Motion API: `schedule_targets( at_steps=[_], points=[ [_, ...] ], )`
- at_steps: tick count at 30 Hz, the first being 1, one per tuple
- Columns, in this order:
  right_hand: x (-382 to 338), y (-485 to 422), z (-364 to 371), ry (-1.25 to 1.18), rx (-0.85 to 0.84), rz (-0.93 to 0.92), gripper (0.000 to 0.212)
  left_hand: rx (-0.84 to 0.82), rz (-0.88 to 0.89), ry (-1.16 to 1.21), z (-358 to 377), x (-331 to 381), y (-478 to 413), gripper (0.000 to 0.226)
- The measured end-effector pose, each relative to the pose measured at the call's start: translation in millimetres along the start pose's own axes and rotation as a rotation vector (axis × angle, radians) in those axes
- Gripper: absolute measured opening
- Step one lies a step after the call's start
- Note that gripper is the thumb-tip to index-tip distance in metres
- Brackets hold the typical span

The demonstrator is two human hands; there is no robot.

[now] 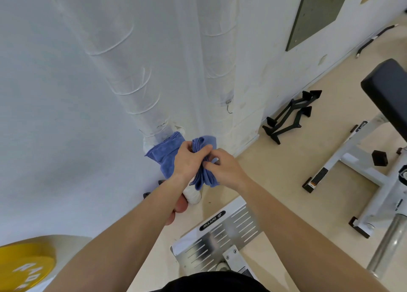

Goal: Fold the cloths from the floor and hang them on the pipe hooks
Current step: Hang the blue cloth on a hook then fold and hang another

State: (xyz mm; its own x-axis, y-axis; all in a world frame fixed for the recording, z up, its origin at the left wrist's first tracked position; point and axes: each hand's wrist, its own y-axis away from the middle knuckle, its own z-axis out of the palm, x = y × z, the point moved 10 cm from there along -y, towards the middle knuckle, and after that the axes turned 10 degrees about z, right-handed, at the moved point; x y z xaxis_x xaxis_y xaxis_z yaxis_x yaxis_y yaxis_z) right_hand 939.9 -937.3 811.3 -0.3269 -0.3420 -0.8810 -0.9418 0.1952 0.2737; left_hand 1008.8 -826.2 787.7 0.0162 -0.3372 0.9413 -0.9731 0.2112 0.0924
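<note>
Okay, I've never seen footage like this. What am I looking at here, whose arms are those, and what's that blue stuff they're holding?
There is no machine. One camera worn on a person's head looks down at their own bare arms. The left hand and right hand both grip a folded blue cloth. A second blue cloth hangs at a white wrapped pipe, and a metal hook shows on the other pipe. Black handles lie on the floor, near a yellow weight plate and a padded bench.
</note>
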Motion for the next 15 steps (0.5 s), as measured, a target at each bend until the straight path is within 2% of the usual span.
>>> schedule_targets(
  at_steps=[3,5,6,8,9,10,13,15],
  points=[
    [21,-2,0,-0.082,-0.089,0.06,0.033,-0.029,0.069,-0.072,-4,5,-9,0.016],
    [40,-7,-24,-0.058,0.041,0.104,0.031,-0.092,0.129,-0.134,-2,13,-14,0.008],
    [45,-10,-39,0.013,0.123,0.095,0.036,-0.146,0.169,-0.17,2,19,-15,0.006],
    [46,-21,-58,0.187,0.175,0.035,0.069,-0.273,0.256,-0.207,13,33,-16,0.006],
    [44,-29,-62,0.262,0.138,0.023,0.083,-0.319,0.282,-0.207,18,38,-18,0.007],
    [43,-38,-64,0.322,0.083,0.019,0.086,-0.346,0.29,-0.195,22,42,-21,0.008],
    [48,-63,-72,0.382,-0.062,0.077,0.057,-0.341,0.26,-0.13,30,45,-37,0.006],
    [63,-77,-87,0.197,-0.079,0.174,0.047,-0.257,0.211,-0.123,34,37,-54,0.006]
  ],
)
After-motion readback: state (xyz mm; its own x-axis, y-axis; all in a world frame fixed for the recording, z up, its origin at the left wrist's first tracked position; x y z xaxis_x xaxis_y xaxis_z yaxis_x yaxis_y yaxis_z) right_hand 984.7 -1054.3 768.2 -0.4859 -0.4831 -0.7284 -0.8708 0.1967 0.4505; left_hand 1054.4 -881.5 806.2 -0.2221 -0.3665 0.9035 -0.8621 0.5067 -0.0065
